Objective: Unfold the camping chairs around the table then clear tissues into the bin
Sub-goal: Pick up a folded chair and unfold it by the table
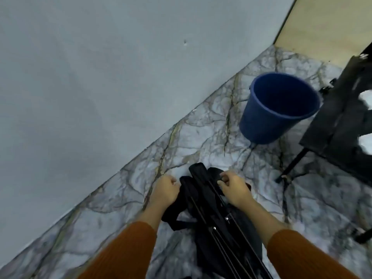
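Observation:
A folded black camping chair point(209, 214) stands between my forearms, its thin metal rods bunched together and black fabric hanging off them. My left hand point(166, 191) grips the fabric-covered top on the chair's left side. On the right side, my right hand point(234, 188) curls its fingers round the other top end. A blue plastic bin point(267, 125) stands on the floor beyond the chair, to the right; its inside looks dark. White tissues point(365, 99) lie on the black table point(342, 117) at the right edge.
A pale grey wall point(90, 77) runs diagonally along the left, meeting the marbled floor point(120, 208). The table's thin black legs point(291, 166) reach the floor near the bin. A beige panel point(326, 25) fills the top right corner.

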Demonstrator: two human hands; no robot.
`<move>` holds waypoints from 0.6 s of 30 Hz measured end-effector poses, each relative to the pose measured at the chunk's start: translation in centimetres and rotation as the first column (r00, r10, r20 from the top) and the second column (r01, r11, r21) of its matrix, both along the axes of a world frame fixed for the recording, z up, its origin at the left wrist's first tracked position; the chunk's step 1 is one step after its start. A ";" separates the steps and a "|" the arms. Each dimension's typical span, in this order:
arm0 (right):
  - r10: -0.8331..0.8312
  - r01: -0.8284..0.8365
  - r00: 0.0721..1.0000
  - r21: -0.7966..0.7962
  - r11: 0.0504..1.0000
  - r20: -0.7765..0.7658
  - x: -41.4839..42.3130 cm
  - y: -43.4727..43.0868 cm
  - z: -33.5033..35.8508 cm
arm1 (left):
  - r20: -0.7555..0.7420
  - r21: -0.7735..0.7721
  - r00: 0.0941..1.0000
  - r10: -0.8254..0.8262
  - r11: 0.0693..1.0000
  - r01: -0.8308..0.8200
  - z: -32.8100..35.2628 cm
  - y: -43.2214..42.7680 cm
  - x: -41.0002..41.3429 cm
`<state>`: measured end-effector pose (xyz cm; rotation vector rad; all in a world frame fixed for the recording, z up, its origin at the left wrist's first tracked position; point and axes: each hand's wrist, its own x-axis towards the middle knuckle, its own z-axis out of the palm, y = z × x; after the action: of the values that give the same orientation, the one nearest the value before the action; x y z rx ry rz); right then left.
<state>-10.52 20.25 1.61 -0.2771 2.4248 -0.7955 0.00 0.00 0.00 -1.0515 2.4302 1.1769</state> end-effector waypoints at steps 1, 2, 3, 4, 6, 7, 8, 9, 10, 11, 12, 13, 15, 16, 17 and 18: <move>-0.007 0.007 1.000 -0.016 1.000 -0.007 -0.3 -0.5 -2.7 | -0.020 0.023 0.998 0.053 0.998 -0.053 -2.7 0.3 -0.4; 0.004 -0.004 1.000 -0.017 1.000 -0.008 -0.9 -1.1 -5.3 | -0.031 0.045 0.995 0.095 0.995 -0.094 -4.9 0.4 -1.0; 0.021 -0.021 1.000 -0.025 0.999 -0.017 -1.7 -1.7 -7.9 | -0.052 0.074 0.989 0.135 0.989 -0.131 -7.4 0.5 -1.7; 0.032 -0.032 0.999 -0.023 0.999 -0.013 -2.4 -2.5 -9.9 | -0.051 0.099 0.984 0.170 0.981 -0.164 -9.3 0.5 -2.4; 0.034 -0.035 0.999 -0.030 0.999 -0.021 -3.7 -3.9 -14.3 | -0.040 0.146 0.972 0.232 0.964 -0.224 -13.2 0.4 -3.5; 0.027 -0.027 0.999 -0.037 0.999 -0.019 -4.4 -4.5 -16.2 | -0.027 0.155 0.964 0.264 0.954 -0.257 -15.2 0.2 -4.0; 0.023 -0.023 1.000 -0.042 0.999 0.001 -5.0 -5.2 -17.4 | -0.011 0.164 0.956 0.292 0.944 -0.286 -16.3 0.0 -4.4; 0.015 -0.014 0.999 -0.056 0.998 0.028 -5.5 -5.8 -18.6 | -0.012 0.185 0.948 0.317 0.933 -0.310 -17.4 -0.2 -4.8; 0.007 -0.003 0.998 -0.070 0.998 0.061 -5.9 -6.3 -19.4 | -0.022 0.216 0.943 0.332 0.922 -0.320 -18.5 -0.4 -5.1; -0.003 0.011 0.996 -0.098 0.995 0.089 -6.4 -6.8 -20.2 | -0.035 0.245 0.936 0.349 0.911 -0.331 -19.2 -0.5 -5.4; -0.015 0.030 0.993 -0.122 0.992 0.121 -6.7 -7.2 -20.7 | -0.041 0.260 0.932 0.361 0.904 -0.339 -19.8 -0.5 -5.6; -0.033 0.057 0.987 -0.152 0.987 0.157 -7.3 -7.4 -21.2 | -0.040 0.279 0.925 0.379 0.893 -0.354 -20.2 -0.6 -5.8; -0.058 0.107 0.969 -0.198 0.974 0.241 -8.4 -7.7 -21.6 | -0.023 0.316 0.909 0.416 0.866 -0.388 -20.8 -0.7 -6.1; -0.061 0.121 0.961 -0.211 0.970 0.269 -8.8 -7.7 -21.5 | -0.025 0.322 0.904 0.427 0.860 -0.397 -20.6 -0.7 -6.2; -0.066 0.132 0.957 -0.224 0.966 0.281 -9.1 -7.8 -21.3 | -0.023 0.323 0.902 0.432 0.857 -0.402 -20.3 -0.7 -6.2; -0.077 0.143 0.957 -0.224 0.964 0.281 -9.2 -7.7 -20.8 | -0.033 0.329 0.901 0.433 0.856 -0.400 -19.7 -0.6 -6.3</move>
<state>-19.67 12.52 -19.21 -0.1153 2.1024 -1.1079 -6.29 -0.57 -19.66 -1.4864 2.0342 1.7296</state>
